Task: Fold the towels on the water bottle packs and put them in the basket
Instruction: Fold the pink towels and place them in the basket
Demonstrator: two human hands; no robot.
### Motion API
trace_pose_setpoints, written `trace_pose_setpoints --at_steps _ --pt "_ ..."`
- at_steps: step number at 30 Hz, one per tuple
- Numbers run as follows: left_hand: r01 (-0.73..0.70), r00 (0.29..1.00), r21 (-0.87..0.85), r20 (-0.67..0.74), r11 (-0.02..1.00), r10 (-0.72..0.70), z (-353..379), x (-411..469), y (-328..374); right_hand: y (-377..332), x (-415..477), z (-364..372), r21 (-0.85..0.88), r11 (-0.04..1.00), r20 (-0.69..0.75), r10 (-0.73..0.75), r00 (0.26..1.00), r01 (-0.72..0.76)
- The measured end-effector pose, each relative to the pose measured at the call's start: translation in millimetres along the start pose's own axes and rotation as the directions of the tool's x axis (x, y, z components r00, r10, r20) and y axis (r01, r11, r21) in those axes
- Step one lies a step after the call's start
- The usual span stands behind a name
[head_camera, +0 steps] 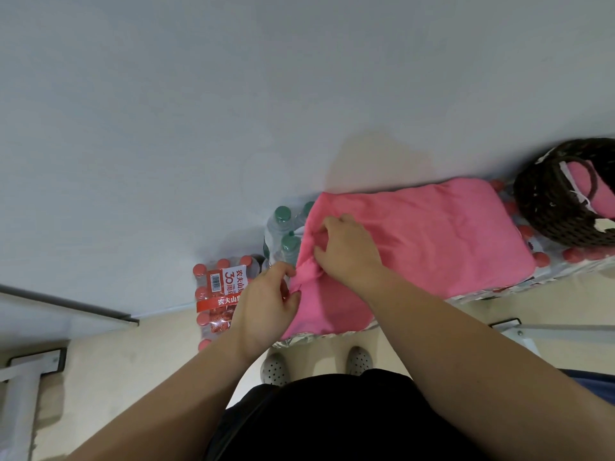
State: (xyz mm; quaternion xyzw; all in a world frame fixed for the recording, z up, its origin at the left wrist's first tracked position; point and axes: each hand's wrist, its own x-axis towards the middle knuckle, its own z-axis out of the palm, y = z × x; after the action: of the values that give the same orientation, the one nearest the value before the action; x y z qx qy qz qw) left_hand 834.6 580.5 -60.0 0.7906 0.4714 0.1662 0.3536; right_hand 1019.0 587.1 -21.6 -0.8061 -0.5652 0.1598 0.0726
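Note:
A pink towel (432, 237) lies spread over the water bottle packs (499, 289) against the wall. My left hand (266, 304) pinches the towel's bunched left edge near its front corner. Just above it, my right hand (349, 251) grips the same gathered edge with curled fingers. A dark woven basket (545, 211) stands on the packs at the far right, and a folded pink towel (599, 194) lies inside it.
A red-capped bottle pack (219, 291) with a red label sits lower at the left, beside green-capped bottles (283, 227). The white wall runs behind. Metal frame legs (33, 364) stand at left and right on the beige floor, and my feet are under the packs' front edge.

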Motion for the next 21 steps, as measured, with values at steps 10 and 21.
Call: trace_pose_setpoints --at_steps 10,21 --pt "0.195 0.974 -0.074 0.135 0.978 -0.184 -2.9 5.4 -8.6 -2.1 -0.4 0.6 0.012 1.000 0.079 -0.014 0.997 0.013" --pt "0.366 0.924 -0.391 0.259 0.844 -0.280 -23.3 -5.6 -13.6 -10.5 6.5 -17.3 0.352 0.933 -0.168 -0.008 0.986 0.068"
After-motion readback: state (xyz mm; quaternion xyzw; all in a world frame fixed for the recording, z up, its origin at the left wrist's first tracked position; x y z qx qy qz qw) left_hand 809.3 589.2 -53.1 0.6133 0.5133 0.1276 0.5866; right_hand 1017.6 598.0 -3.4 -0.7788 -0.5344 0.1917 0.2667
